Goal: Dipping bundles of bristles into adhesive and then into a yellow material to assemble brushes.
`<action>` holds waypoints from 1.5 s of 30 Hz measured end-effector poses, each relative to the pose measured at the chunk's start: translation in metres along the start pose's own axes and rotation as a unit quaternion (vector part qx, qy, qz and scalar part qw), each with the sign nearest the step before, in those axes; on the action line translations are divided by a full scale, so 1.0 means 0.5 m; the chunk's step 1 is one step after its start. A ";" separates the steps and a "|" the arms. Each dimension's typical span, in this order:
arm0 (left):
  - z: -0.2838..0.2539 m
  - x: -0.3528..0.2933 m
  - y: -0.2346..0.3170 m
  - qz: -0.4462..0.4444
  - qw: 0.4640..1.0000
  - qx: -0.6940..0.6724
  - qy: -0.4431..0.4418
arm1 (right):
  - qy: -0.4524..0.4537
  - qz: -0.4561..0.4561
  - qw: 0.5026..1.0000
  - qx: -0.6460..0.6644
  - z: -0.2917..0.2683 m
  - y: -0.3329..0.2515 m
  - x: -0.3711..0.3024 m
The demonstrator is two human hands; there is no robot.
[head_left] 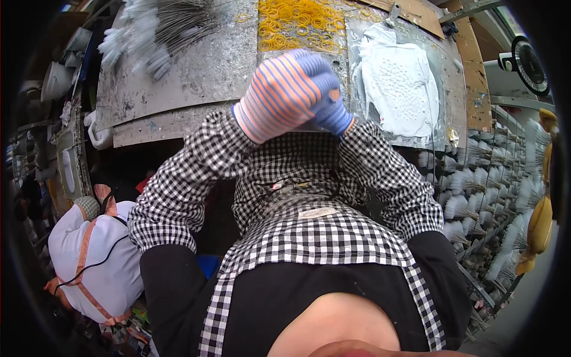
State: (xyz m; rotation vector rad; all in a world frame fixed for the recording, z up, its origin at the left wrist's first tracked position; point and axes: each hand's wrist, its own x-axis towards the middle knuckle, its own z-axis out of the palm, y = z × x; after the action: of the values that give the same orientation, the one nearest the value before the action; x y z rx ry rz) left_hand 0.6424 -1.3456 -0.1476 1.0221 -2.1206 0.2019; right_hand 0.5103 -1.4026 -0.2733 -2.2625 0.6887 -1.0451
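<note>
The two hands meet over the near edge of the desk (178, 83), in front of the person's chest. The left hand (278, 92), in a glove striped orange, white and blue, is curled and covers much of the right hand (334, 116), whose glove is blue. A small patch of bare skin shows where they meet. Both look closed in and narrow, pressed against each other; whether anything is held between them cannot be told.

Just beyond the left hand, yellow rubber bands (300, 21) lie spread on the desk, round loops scattered and overlapping with no shared direction. Near the right hand, to its right, a white dimpled slab of paste (401, 89) rests on the desk. Its long axis runs from the far side toward the near edge, leaning slightly rightward as it comes closer. A scraper (391, 15) lies at its far end, its lower end toward the paste.

At the far left of the desk is a pile of wire-stemmed brushes (146, 27). Their white bristle heads point left and toward the near edge, while the thin grey stems slant away to the upper right. More white brushes (476, 181) hang in a rack to the person's right.
</note>
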 end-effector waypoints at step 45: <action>0.078 0.106 -0.086 -0.047 0.998 -0.022 0.036 | -0.067 0.236 0.957 0.153 -0.060 0.222 -0.056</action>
State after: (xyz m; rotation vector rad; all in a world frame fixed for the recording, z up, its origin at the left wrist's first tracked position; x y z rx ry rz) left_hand 0.6309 -1.4231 -0.1456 1.0697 -1.9993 0.1441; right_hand 0.4464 -1.4722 -0.3448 -1.7631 0.8845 -0.7007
